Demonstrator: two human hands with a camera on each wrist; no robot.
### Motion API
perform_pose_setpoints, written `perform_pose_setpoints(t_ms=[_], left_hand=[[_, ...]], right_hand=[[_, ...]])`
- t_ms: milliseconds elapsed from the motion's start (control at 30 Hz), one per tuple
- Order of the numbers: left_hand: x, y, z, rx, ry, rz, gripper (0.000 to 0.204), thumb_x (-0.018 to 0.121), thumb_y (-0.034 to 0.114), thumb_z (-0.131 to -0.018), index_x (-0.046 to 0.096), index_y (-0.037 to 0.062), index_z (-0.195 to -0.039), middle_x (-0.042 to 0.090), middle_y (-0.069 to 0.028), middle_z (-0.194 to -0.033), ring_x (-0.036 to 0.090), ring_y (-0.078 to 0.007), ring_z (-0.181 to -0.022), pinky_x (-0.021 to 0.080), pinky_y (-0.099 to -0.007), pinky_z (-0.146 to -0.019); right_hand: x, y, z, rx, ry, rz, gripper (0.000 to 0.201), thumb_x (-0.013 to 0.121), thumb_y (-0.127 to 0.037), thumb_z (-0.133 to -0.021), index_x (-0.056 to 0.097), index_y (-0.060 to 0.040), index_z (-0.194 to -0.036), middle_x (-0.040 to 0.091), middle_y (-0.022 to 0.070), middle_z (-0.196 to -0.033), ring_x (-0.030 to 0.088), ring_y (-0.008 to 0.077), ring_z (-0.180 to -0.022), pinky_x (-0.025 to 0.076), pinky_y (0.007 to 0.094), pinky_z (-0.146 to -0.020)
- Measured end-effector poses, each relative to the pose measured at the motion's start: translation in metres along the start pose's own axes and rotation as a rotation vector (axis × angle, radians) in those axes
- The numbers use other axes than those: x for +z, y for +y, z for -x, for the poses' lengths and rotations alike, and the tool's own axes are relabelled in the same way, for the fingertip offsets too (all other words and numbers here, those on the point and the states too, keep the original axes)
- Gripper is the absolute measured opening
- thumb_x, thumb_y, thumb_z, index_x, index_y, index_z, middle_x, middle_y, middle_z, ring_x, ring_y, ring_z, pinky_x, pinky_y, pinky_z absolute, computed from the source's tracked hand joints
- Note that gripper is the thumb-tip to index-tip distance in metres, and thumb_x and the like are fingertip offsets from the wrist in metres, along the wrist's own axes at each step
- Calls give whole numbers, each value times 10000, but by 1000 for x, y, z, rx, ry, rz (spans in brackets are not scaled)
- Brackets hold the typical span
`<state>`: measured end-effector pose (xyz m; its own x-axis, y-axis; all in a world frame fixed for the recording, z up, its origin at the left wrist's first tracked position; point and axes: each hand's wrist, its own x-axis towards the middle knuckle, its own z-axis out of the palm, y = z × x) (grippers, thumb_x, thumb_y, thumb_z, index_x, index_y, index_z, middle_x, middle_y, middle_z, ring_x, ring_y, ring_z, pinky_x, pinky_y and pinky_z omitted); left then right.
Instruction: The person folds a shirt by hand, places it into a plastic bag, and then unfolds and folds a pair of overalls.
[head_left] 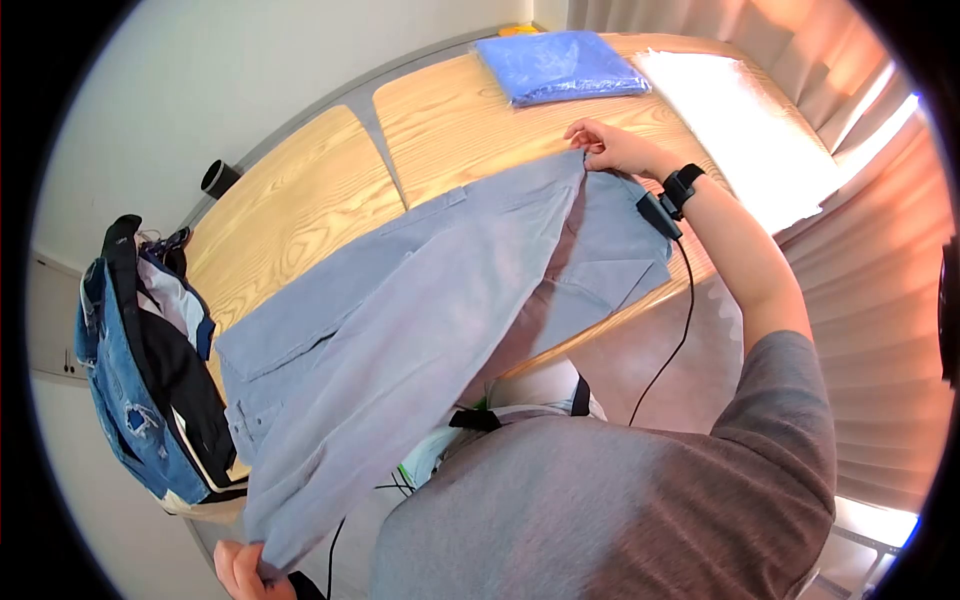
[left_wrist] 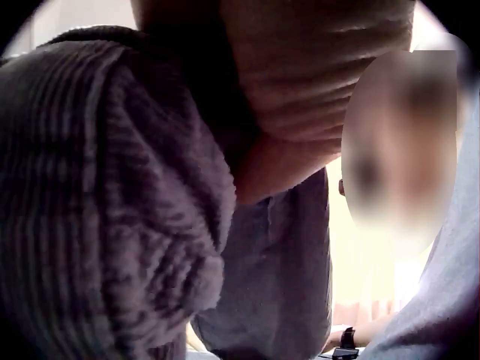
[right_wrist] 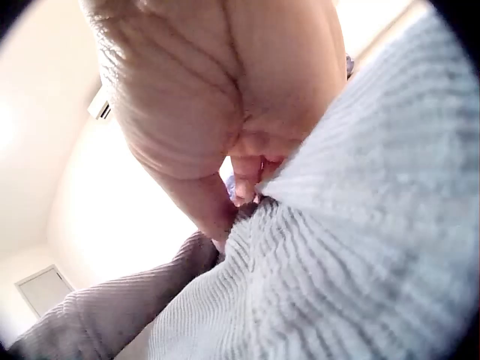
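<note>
A grey-blue corduroy shirt [head_left: 400, 270] lies across the wooden table, one long part of it folded over and stretched between the two hands. At its far right end, my right hand [head_left: 622, 150] pinches the fabric between thumb and fingers. My left hand [head_left: 248, 572], low at the near left, grips the other end, beyond the table. Ribbed cloth [left_wrist: 67, 195] bunches right beside the left palm in the left wrist view. In the right wrist view the right thumb and fingertips [right_wrist: 244, 191] meet at a gathered fold of the shirt.
On the wooden table [head_left: 290, 235], a blue garment in a clear plastic bag [head_left: 560, 68] lies at the back, beside white sheets [head_left: 740, 130]. Piled clothes with denim [head_left: 130, 400] hang at the left edge. A black cup [head_left: 220, 179] stands far left. A cable [head_left: 688, 330] trails from the right wrist.
</note>
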<state>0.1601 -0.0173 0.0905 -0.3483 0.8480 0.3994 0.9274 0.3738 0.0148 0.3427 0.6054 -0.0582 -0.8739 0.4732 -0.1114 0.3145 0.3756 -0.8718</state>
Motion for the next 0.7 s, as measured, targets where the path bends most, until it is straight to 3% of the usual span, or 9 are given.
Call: perform_pose_setpoints(t_ms=[167, 267, 367, 433, 500, 533, 633, 667, 700], left_hand=[[-7, 12, -10, 163, 42, 43, 308, 493, -142, -676, 574, 19, -926, 551, -185, -743, 507, -368, -641, 393, -449, -556], [-9, 17, -11, 104, -77, 78, 299, 555, -95, -672, 585, 18, -947, 561, -185, -762, 518, -369, -661, 408, -440, -575], [-13, 21, -17, 81, -102, 113, 323, 631, -17, -658, 598, 23, -977, 569, -180, -794, 532, -364, -695, 423, -443, -614], [-18, 12, -20, 40, -134, 236, 380, 689, 67, -649, 607, 26, -1018, 577, -177, -834, 548, -356, -734, 435, -456, -661], [-8, -17, 2, -177, -70, 221, 277, 662, 192, -748, 578, 4, -934, 543, -138, -902, 538, -287, -860, 410, -358, -779], [0, -46, 2, -119, -69, 150, 376, 643, 348, -776, 578, -1, -899, 541, -116, -849, 531, -246, -809, 400, -334, -726], [11, -92, -45, -295, -202, 202, 266, 624, 257, -763, 599, 2, -834, 554, -107, -810, 510, -258, -712, 385, -369, -635], [30, -114, -53, -170, -45, 73, 169, 591, 158, -794, 595, -6, -832, 550, -104, -775, 509, -244, -687, 386, -357, -613], [33, -131, -77, -300, -270, 176, 131, 565, 102, -822, 587, -27, -812, 562, -105, -732, 507, -222, -645, 396, -330, -594]], right_hand=[[-3, 22, -19, -27, 59, 275, 243, 542, -17, -814, 577, -100, -1040, 581, 26, -849, 541, 155, -810, 455, 304, -742], [0, 8, -13, -57, 75, 321, 286, 541, -5, -799, 577, -94, -1069, 596, 64, -916, 556, 180, -884, 458, 313, -780], [4, -3, -7, -103, 31, 203, 324, 545, -6, -793, 613, -105, -1094, 607, 110, -1101, 559, 211, -1029, 447, 317, -876], [2, 0, -4, -211, -125, 397, 280, 580, -14, -798, 654, -96, -1055, 524, 101, -1302, 515, 197, -1144, 411, 296, -967], [-2, -1, -6, -150, -133, 352, 226, 568, -37, -827, 680, -88, -1017, 480, 84, -1371, 478, 215, -1215, 377, 310, -1012], [-3, 0, -6, -83, -129, 305, 214, 560, -54, -844, 675, -80, -1022, 481, 79, -1370, 477, 212, -1212, 376, 310, -1012], [-6, 6, -10, -26, -155, 244, 204, 528, -90, -892, 656, -49, -1046, 456, 70, -1395, 462, 198, -1220, 367, 305, -1016], [-7, 6, -10, -2, -158, 232, 199, 521, -95, -898, 648, -32, -1038, 445, 66, -1404, 451, 191, -1229, 358, 303, -1020], [-7, 4, -11, 23, -159, 219, 196, 514, -99, -904, 639, -15, -1031, 434, 63, -1414, 440, 184, -1237, 350, 300, -1023]])
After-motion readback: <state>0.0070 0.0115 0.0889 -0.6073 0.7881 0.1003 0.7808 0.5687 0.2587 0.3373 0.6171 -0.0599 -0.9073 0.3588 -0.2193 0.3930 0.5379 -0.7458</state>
